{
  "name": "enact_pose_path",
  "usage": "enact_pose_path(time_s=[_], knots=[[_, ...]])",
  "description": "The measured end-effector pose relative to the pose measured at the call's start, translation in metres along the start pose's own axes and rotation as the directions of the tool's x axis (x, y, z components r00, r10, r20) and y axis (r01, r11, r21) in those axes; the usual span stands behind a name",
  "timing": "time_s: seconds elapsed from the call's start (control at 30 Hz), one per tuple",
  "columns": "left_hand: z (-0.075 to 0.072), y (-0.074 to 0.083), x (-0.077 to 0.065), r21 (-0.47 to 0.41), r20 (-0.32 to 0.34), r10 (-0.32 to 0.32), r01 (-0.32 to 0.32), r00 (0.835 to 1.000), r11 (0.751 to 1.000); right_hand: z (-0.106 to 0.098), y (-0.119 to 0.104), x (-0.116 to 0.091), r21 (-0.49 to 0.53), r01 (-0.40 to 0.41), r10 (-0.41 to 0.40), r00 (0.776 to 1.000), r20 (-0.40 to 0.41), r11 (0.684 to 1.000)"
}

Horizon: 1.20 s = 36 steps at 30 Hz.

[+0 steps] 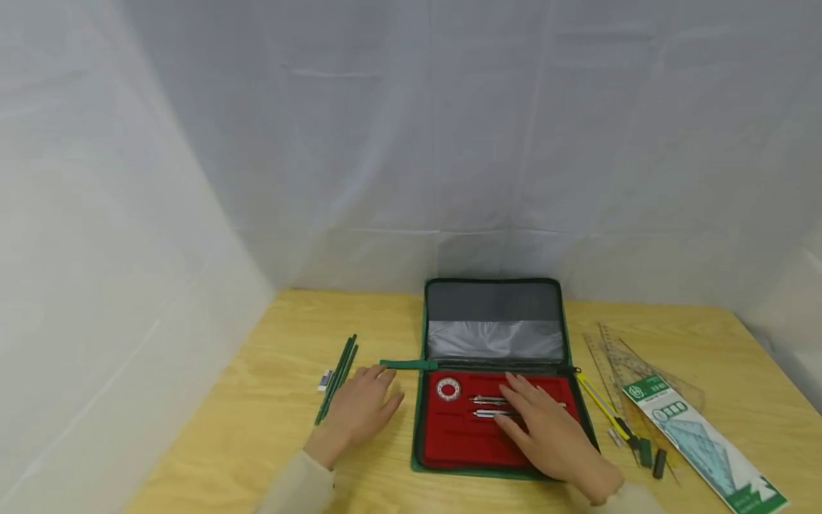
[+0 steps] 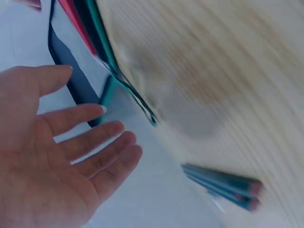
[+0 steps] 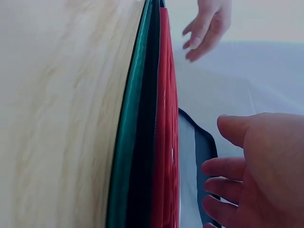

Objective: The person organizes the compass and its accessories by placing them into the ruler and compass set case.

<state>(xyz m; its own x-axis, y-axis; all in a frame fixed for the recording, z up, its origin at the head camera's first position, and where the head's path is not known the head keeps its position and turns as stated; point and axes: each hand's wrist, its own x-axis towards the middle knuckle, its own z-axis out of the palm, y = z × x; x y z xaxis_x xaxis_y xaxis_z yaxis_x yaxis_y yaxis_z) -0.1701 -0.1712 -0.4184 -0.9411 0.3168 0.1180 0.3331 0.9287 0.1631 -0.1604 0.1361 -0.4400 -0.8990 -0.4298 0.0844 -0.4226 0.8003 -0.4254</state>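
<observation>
A green zippered drawing-set case point(image 1: 494, 472) lies unfolded, its lid with a clear pocket leaning back. Its red tray point(image 1: 449, 446) holds a round white ring-shaped piece point(image 1: 448, 389) and metal drafting instruments point(image 1: 491, 413). Over the tray's right part is my right hand point(image 1: 546, 428), fingers extended and partly covering the instruments; the right wrist view shows nothing in its grasp. My left hand point(image 1: 362, 407) hovers left of the case with spread, relaxed fingers and an empty palm in the left wrist view. Just beyond it lie dark green pencils point(image 1: 345, 368).
A small eraser point(image 1: 325, 380) sits beside the pencils. Right of the case are a yellow utility knife point(image 1: 600, 400), clear set squares point(image 1: 668, 375), small dark blocks point(image 1: 659, 464) and a green-and-white ruler packet point(image 1: 706, 450). White sheeting point(image 1: 411, 143) encloses the wooden table point(image 1: 212, 442).
</observation>
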Motion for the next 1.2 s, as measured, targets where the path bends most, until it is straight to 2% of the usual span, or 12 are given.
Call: enact_pose_path(time_s=[0.13, 0.3, 0.43, 0.67, 0.87, 0.97, 1.2], knots=[[0.001, -0.018, -0.006, -0.020, -0.037, -0.087, 0.086, 0.996, 0.996, 0.004, -0.004, 0.005, 0.000, 0.005, -0.005, 1.000, 0.007, 1.000], [0.004, -0.039, -0.010, -0.012, -0.078, -0.144, 0.143, 0.987, 0.990, 0.007, -0.005, 0.007, -0.006, 0.012, -0.011, 1.000, 0.018, 1.000], [0.003, -0.048, -0.013, -0.009, -0.077, -0.203, 0.203, 0.976, 0.979, 0.007, -0.005, 0.007, -0.005, 0.016, -0.016, 1.000, 0.023, 1.000], [-0.001, -0.053, -0.015, -0.031, -0.052, -0.280, 0.278, 0.959, 0.960, 0.007, -0.006, 0.008, -0.004, 0.029, -0.029, 0.999, 0.013, 1.000], [-0.003, -0.053, -0.015, -0.065, -0.023, -0.298, 0.296, 0.954, 0.953, 0.008, -0.004, 0.006, 0.004, 0.022, -0.022, 0.999, 0.028, 1.000], [-0.004, -0.053, -0.013, -0.053, -0.001, -0.316, 0.316, 0.949, 0.947, 0.008, -0.003, 0.005, 0.009, 0.012, -0.013, 1.000, 0.027, 1.000], [-0.008, -0.052, -0.001, -0.031, 0.037, -0.330, 0.331, 0.943, 0.943, 0.008, 0.002, 0.002, 0.031, -0.006, 0.006, 1.000, 0.003, 0.999]])
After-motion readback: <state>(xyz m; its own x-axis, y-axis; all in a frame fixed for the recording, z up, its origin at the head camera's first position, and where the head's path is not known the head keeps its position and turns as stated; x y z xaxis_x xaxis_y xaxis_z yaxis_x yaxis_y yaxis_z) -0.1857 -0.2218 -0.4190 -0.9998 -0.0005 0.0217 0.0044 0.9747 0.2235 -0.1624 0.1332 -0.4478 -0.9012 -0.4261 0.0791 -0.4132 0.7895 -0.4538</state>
